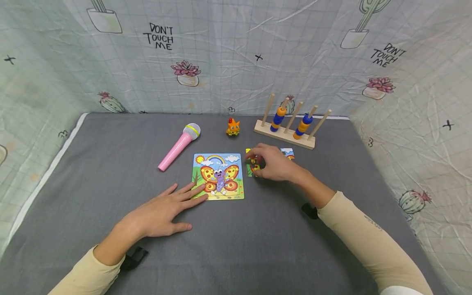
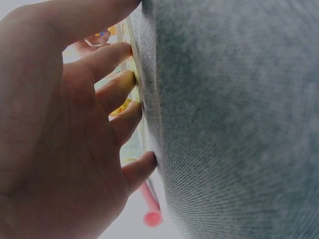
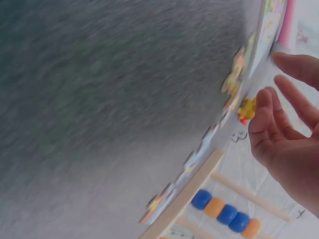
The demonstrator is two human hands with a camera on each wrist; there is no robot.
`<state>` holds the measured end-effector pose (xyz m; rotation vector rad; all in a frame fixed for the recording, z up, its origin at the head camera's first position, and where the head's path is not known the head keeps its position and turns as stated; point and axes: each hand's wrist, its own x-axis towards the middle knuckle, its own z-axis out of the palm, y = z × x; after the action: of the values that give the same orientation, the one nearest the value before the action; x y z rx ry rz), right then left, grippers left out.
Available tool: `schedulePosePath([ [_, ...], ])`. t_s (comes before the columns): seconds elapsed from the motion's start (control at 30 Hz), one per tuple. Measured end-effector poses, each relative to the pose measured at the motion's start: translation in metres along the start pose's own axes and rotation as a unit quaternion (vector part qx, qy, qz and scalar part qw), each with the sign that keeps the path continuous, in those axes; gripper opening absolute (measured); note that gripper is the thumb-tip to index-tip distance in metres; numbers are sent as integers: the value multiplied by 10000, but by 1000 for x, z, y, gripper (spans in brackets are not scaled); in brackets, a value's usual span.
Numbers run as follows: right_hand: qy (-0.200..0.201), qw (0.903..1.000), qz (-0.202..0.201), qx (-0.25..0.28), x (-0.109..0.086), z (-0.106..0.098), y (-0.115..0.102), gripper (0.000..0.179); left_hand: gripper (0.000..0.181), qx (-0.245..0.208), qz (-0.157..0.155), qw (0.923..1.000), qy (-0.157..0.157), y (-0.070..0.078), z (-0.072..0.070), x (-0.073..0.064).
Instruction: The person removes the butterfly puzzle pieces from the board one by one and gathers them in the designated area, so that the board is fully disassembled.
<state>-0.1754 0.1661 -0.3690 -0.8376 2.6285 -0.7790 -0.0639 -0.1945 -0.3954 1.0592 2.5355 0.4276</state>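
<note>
A square butterfly picture puzzle (image 1: pixel 220 174) lies flat on the grey table. My left hand (image 1: pixel 158 215) is spread out, with fingertips resting on its lower left corner; the left wrist view shows the fingers straight and apart. To the right of the puzzle, my right hand (image 1: pixel 274 163) hovers over loose puzzle pieces (image 1: pixel 249 170), its fingers bent downward and its palm covering part of them. Another piece (image 1: pixel 288 153) with a rainbow print shows beyond the knuckles. In the right wrist view, nothing appears between the thumb and the loosely bent fingers (image 3: pixel 262 112).
A pink toy microphone (image 1: pixel 177 149) lies behind the puzzle's left side. Farther back stand a small orange and yellow toy figure (image 1: pixel 233 128) and a wooden peg rack (image 1: pixel 284 134) with blue and orange beads. Patterned cloth (image 1: pixel 225 53) hangs along the table's back edge.
</note>
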Motion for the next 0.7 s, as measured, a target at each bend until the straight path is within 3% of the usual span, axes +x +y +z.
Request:
schedulePosePath([
  [0.2, -127, 9988, -269, 392, 12, 8, -13, 44, 85, 44, 16, 10000, 0, -1, 1, 1],
  [0.5, -476, 9970, -518, 334, 36, 26, -38, 44, 84, 149, 53, 9998, 77, -1, 2, 0],
  [0.7, -587, 9970, -476, 161, 48, 37, -49, 44, 84, 123, 72, 9999, 81, -1, 1, -1],
])
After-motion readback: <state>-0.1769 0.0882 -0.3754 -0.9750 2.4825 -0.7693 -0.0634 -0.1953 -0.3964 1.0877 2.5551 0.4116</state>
